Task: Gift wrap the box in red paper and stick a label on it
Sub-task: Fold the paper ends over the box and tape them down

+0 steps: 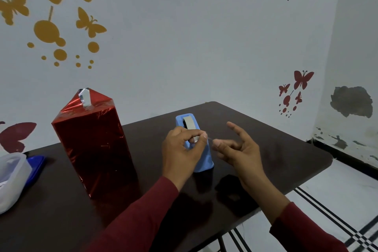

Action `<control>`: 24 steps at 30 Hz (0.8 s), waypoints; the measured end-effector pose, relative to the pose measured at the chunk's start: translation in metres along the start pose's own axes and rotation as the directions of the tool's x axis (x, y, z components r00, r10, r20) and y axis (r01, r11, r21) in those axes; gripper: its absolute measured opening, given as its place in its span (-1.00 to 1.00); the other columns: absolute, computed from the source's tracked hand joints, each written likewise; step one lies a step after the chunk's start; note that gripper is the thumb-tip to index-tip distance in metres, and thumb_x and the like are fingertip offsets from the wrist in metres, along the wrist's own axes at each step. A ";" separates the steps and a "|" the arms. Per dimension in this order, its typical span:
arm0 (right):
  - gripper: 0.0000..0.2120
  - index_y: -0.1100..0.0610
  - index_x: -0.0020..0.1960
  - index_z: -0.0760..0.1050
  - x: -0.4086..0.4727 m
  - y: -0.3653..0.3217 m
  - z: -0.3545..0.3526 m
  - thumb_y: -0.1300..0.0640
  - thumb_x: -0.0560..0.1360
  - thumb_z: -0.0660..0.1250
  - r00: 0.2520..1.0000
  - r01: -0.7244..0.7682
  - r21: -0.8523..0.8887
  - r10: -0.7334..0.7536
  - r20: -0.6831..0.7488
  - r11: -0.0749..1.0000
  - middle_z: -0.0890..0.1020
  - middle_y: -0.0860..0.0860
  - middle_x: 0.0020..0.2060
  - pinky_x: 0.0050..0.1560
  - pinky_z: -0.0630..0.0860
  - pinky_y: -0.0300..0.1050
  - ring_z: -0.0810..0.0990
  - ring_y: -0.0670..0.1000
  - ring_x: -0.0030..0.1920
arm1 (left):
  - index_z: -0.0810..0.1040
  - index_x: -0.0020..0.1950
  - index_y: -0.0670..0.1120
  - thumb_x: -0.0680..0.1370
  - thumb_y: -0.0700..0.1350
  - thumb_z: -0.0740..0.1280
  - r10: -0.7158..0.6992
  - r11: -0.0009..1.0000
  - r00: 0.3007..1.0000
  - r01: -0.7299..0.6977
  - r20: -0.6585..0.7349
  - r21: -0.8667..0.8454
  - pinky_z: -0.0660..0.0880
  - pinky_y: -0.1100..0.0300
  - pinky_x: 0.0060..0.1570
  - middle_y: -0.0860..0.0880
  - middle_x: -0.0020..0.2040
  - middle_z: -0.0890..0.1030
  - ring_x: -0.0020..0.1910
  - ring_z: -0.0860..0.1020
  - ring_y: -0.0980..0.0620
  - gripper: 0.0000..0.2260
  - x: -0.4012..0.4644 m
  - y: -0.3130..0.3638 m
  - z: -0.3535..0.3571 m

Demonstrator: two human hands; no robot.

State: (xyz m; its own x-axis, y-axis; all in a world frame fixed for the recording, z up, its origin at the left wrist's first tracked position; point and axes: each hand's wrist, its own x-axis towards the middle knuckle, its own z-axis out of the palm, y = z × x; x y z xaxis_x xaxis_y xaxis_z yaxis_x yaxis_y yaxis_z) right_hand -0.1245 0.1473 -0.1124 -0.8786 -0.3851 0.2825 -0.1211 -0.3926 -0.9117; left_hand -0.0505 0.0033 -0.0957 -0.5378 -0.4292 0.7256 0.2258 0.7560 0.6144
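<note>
One red-wrapped box [93, 141] and one blue tape dispenser [196, 143] are seen on the counter [276, 149]; tape is pinched by left hand [182, 149] fingers, while right hand [241, 149] fingers are spread.

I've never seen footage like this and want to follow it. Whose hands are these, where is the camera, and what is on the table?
There is no machine: one camera worn on a person's head looks down at their own two hands. On the dark table stands a tall box wrapped in red paper, its top flap not yet flat. The left hand pinches the tape end at the blue dispenser. The right hand hovers open beside it, holding nothing. At the far left sits a plastic tub by a blue lid.
</note>
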 end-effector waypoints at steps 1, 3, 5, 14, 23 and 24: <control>-0.32 0.04 0.52 0.39 0.004 -0.004 0.002 0.25 0.46 0.54 1.000 0.001 -0.001 -0.001 0.015 1.000 0.77 0.13 -0.11 -0.01 0.68 -0.05 0.76 0.08 0.04 | 0.74 0.01 0.15 0.52 -0.07 0.53 0.004 1.000 0.999 -0.005 -0.035 -0.023 0.48 0.22 -0.20 0.09 -0.18 0.54 -0.21 0.51 0.13 -0.88 0.001 0.003 -0.004; -0.30 0.05 0.53 0.38 0.015 -0.018 0.006 0.32 0.46 0.53 0.998 0.001 -0.015 0.001 0.069 1.000 0.76 0.14 -0.13 0.02 0.68 0.01 0.76 0.10 0.02 | 0.68 0.14 0.18 0.52 -0.16 0.53 -0.019 0.996 0.991 0.007 -0.136 -0.088 0.42 0.35 -0.23 0.07 -0.19 0.49 -0.28 0.46 0.16 -0.72 0.003 0.009 -0.016; -0.26 0.03 0.55 0.35 0.027 -0.038 0.014 0.34 0.46 0.53 0.986 -0.014 -0.043 0.021 0.165 0.999 0.76 0.17 -0.12 0.02 0.67 0.04 0.75 0.12 -0.01 | 0.66 0.23 0.14 0.53 -0.23 0.51 -0.035 0.993 0.967 0.003 -0.254 -0.122 0.41 0.38 -0.23 0.04 -0.18 0.47 -0.29 0.43 0.15 -0.65 0.006 0.014 -0.035; -0.36 0.00 0.51 0.38 0.067 -0.112 0.109 0.34 0.52 0.46 0.836 0.086 -0.200 0.038 0.547 0.976 0.76 0.15 -0.09 0.05 0.68 0.01 0.75 0.10 -0.06 | 0.59 0.09 0.14 0.53 -0.27 0.44 0.017 1.000 0.783 -0.028 -0.622 -0.007 0.50 0.03 -0.09 -0.02 -0.14 0.51 -0.18 0.44 -0.07 -0.69 0.023 0.013 -0.151; -0.42 -0.02 0.49 0.41 0.090 -0.135 0.244 0.31 0.55 0.45 0.572 0.140 -0.353 0.215 0.792 0.925 0.75 0.07 -0.06 0.01 0.61 -0.07 0.71 -0.01 -0.05 | 0.53 0.30 0.18 0.55 -0.05 0.44 -0.504 0.860 0.706 0.353 -0.498 -0.369 0.38 0.24 0.09 0.15 0.33 0.51 0.28 0.47 0.15 -0.66 0.038 -0.002 -0.224; -0.42 -0.02 0.50 0.40 0.092 -0.137 0.256 0.30 0.55 0.45 0.545 0.153 -0.373 0.237 0.804 0.915 0.74 0.07 -0.05 -0.01 0.61 -0.09 0.70 0.00 -0.04 | 0.53 0.34 0.16 0.56 -0.05 0.43 -0.561 0.815 0.710 0.387 -0.425 -0.431 0.37 0.27 0.03 0.14 0.33 0.52 0.24 0.48 0.18 -0.64 0.041 -0.003 -0.226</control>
State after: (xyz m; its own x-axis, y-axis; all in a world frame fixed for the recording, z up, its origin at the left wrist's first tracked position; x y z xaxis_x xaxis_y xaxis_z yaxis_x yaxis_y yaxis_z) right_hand -0.0707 -0.0479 0.1148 -0.1361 -0.9746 0.1780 -0.4176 -0.1065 -0.9024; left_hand 0.1103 -0.1281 0.0021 -0.1636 -0.9391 0.3020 0.3258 0.2375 0.9151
